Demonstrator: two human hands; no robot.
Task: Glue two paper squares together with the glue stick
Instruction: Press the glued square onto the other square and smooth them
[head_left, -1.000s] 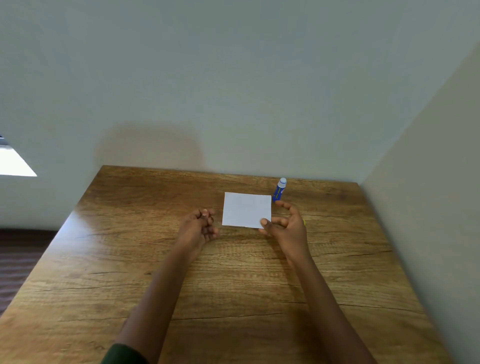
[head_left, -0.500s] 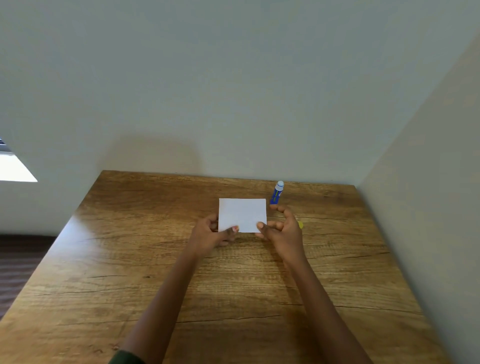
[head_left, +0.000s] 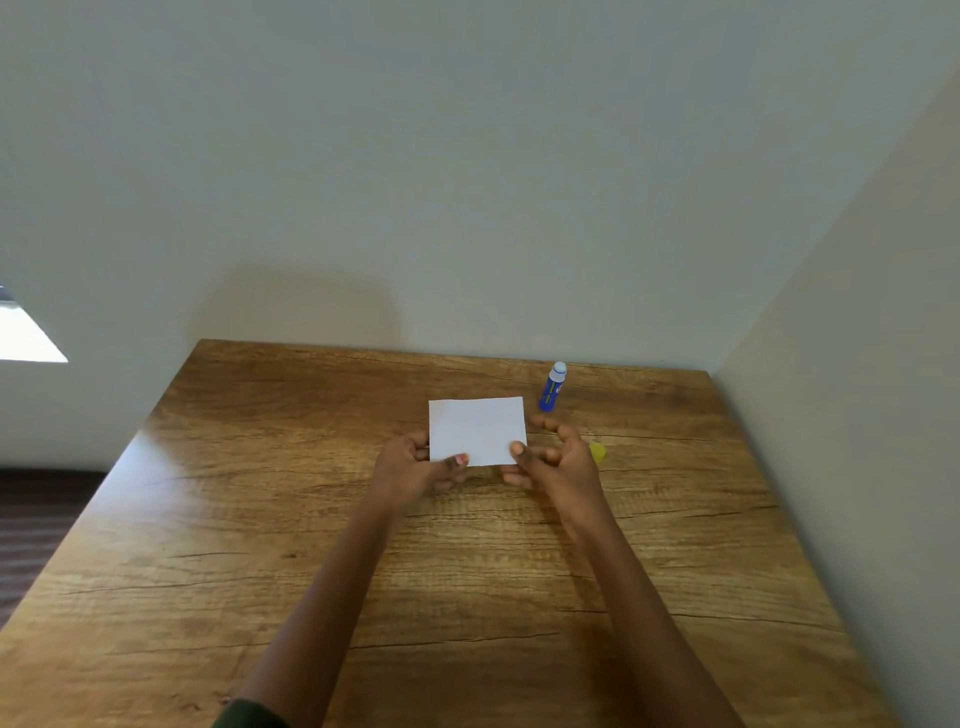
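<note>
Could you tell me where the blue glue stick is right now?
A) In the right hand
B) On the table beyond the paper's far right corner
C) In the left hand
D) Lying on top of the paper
B: the glue stick sits on the table, untouched, beyond the paper that both hands hold.

A wooden table (head_left: 467, 597) with a strong brown grain and dark crack-like lines fills the lower frame, its far edge set against a plain pale wall (head_left: 467, 182). A second wall (head_left: 857, 415) meets it at the right, boxing the table into a corner. A soft shadow (head_left: 296, 306) falls on the far wall above the table's back edge. At far left, a bright window patch (head_left: 26, 338) glows above dark flooring (head_left: 36, 519).
</note>
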